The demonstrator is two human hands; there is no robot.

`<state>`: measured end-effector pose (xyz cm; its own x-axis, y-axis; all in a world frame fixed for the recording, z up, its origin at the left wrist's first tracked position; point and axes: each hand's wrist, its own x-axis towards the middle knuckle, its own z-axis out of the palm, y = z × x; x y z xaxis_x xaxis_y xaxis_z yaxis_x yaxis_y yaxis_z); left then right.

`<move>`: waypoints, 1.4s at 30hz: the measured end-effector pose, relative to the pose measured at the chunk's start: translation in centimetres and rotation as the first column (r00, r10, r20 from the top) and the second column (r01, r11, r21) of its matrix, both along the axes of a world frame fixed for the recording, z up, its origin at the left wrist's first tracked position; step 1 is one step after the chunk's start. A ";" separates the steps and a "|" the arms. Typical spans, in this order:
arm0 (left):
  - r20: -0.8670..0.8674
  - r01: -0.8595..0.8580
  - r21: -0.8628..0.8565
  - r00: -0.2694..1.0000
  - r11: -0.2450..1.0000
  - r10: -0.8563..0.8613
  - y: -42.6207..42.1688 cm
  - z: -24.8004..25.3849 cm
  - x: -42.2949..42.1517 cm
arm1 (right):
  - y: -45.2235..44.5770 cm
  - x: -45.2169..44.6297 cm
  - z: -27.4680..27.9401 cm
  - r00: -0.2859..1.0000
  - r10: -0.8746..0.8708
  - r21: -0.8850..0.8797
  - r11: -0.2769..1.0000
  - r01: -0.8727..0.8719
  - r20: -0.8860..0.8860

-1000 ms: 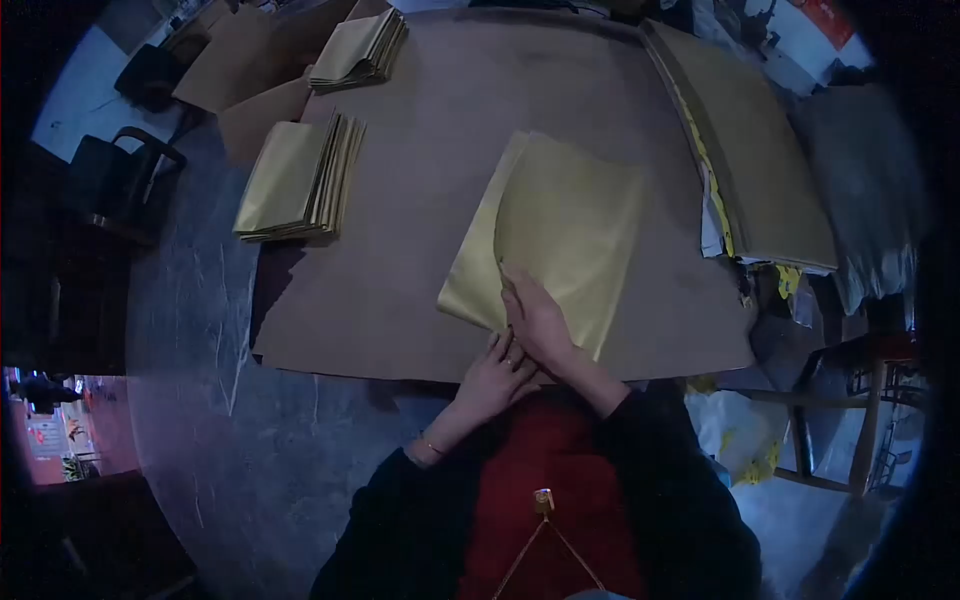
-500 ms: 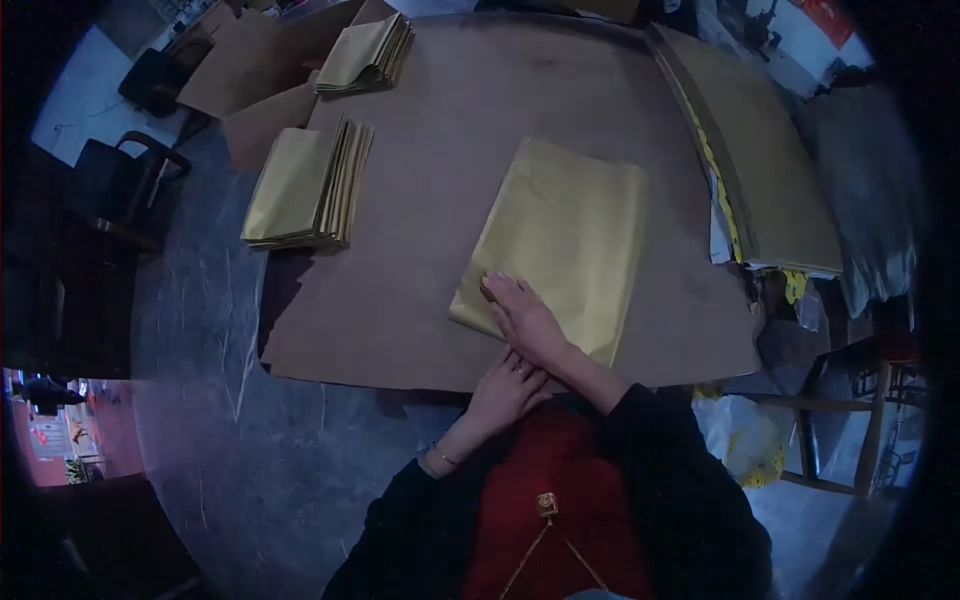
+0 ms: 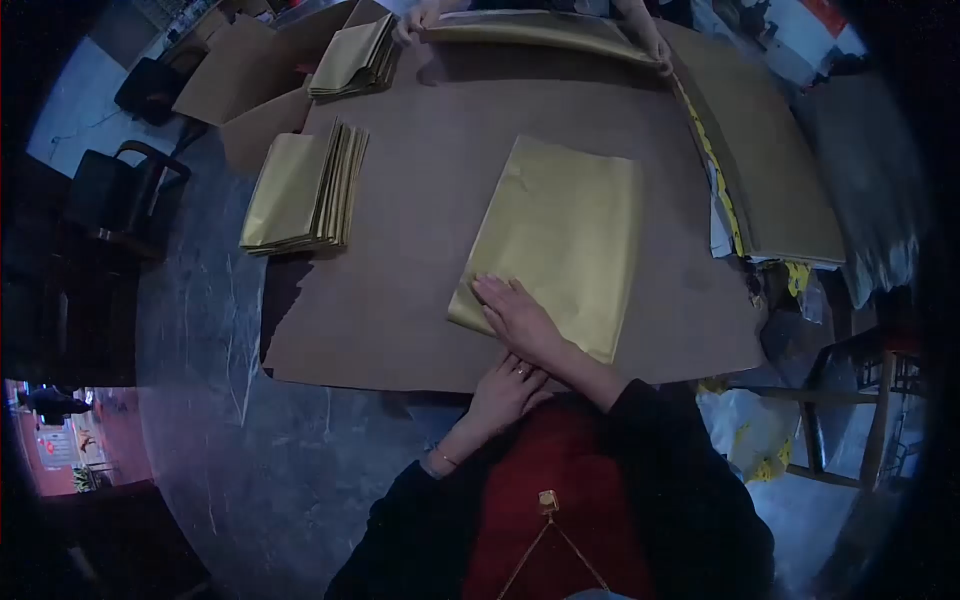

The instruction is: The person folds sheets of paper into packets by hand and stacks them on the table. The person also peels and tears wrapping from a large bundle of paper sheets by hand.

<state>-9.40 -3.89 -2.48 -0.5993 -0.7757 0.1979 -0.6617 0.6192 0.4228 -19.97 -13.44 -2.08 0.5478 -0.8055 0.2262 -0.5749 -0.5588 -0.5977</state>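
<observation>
My right hand (image 3: pixel 520 318) lies palm down, fingers straight and gripping nothing, on the lower left of a smooth gold paper sheet (image 3: pixel 570 220), which looks folded over. My left hand (image 3: pixel 503 395) sits at the near table edge, fingertips close by my right wrist; I cannot tell whether it pinches anything. If my right palm pressed unevenly, I think the sheet could skew or crease, its layers sliding apart; my crossed wrists might also snag its near edge.

The sheet lies on a brown, board-like table covering (image 3: pixel 410 270), its bottom edge near the front rim. I have room on both sides: leftward to a thick stack of folded gold paper (image 3: pixel 285 190), rightward to a tall pile of flat brown cardboard (image 3: pixel 765 160). Beyond the sheet's top edge, more covering runs toward another person's hands (image 3: pixel 655 52), which hold a wide gold sheet (image 3: pixel 540 32) at the far edge.
</observation>
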 end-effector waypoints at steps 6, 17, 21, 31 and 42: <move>-0.018 0.003 -0.025 1.000 1.000 -0.004 0.0 -0.4 0.0 | -0.3 0.3 0.1 0.999 -0.013 0.055 0.998 0.015 -0.040; -0.066 -0.003 -0.003 0.998 1.000 0.003 0.1 -0.3 -0.1 | -0.3 0.5 -0.2 0.999 -0.018 -0.018 1.000 0.017 -0.033; -0.054 -0.014 0.042 0.998 0.999 0.016 0.4 -0.8 -0.1 | -0.3 0.8 -0.4 0.998 -0.024 -0.041 0.999 0.022 -0.052; -0.117 0.023 -0.070 0.993 0.997 -0.031 0.5 -0.4 0.8 | 0.0 0.6 0.7 0.975 0.026 0.001 1.000 -0.027 -0.221; -0.150 -0.004 0.007 0.989 1.000 0.005 0.9 -0.2 0.9 | 0.2 0.8 0.0 0.967 -0.017 -0.074 0.997 -0.003 -0.255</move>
